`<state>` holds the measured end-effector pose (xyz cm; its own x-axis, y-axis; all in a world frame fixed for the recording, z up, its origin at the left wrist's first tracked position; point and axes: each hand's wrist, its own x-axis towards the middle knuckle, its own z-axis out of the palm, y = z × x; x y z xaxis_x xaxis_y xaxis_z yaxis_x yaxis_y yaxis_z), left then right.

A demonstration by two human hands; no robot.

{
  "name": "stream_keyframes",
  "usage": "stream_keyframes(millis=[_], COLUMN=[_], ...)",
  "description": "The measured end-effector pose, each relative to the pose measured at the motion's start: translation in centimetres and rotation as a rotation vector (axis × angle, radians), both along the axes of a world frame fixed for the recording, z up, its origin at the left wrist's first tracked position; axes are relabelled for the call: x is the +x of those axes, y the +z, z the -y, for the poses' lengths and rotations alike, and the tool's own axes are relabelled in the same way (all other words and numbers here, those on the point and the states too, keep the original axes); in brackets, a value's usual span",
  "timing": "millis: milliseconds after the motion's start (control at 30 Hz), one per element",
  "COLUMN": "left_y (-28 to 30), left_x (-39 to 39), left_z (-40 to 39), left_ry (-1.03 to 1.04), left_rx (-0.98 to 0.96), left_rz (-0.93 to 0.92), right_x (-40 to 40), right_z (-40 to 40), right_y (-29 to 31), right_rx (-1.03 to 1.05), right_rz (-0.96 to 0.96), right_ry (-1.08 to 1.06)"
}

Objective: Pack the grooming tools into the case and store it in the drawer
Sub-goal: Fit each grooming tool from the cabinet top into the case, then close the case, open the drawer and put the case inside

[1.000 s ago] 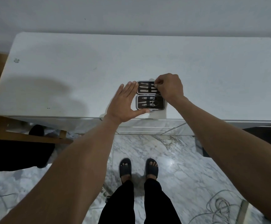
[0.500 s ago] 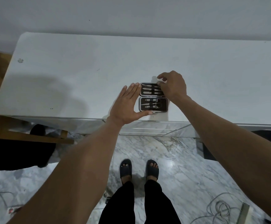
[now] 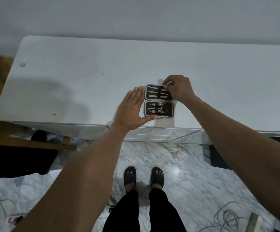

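Observation:
A small dark grooming case (image 3: 158,113) lies open in two halves near the front edge of the white dresser top (image 3: 85,72). Metal grooming tools sit in both halves: clippers and scissors in the near half, thin files (image 3: 154,94) in the far half. My left hand (image 3: 130,111) is flat against the case's left side, thumb along its front edge. My right hand (image 3: 179,89) is at the far half's right end, fingertips pinched on the tip of a thin tool there. The drawer fronts (image 3: 161,134) below look closed.
A wall runs behind the dresser. A wooden frame (image 3: 35,143) with dark cloth stands at the left on the marble floor. My feet in black sandals (image 3: 144,178) are below. A coiled cable (image 3: 227,216) lies at the bottom right.
My right hand's fingers spread over the far half's corner half a second ago and are now pinched together again. The left hand and the case have stayed put.

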<state>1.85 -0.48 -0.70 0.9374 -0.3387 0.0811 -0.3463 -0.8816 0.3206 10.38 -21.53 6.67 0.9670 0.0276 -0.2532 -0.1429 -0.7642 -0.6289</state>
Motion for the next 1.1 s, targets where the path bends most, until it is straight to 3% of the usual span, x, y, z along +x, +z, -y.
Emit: stream_keyframes(millis=[433,733,1100], left_y=[-0.2,-0.2,-0.4], left_x=[0.0,0.0,-0.2], left_z=[0.1,0.0,0.0], left_ry=[0.016,0.034,0.009], left_rx=[-0.023,-0.035,-0.088], left_rz=[0.022,0.020,0.021], right_x=[-3.3,-8.6,-10.0], right_z=[1.4,1.7,0.4], right_y=[1.9,-0.2,-1.8], right_rx=[0.234,-0.039,-0.162], right_rz=[0.164,0.294,0.388], right_ry=[0.088,0.283,0.241])
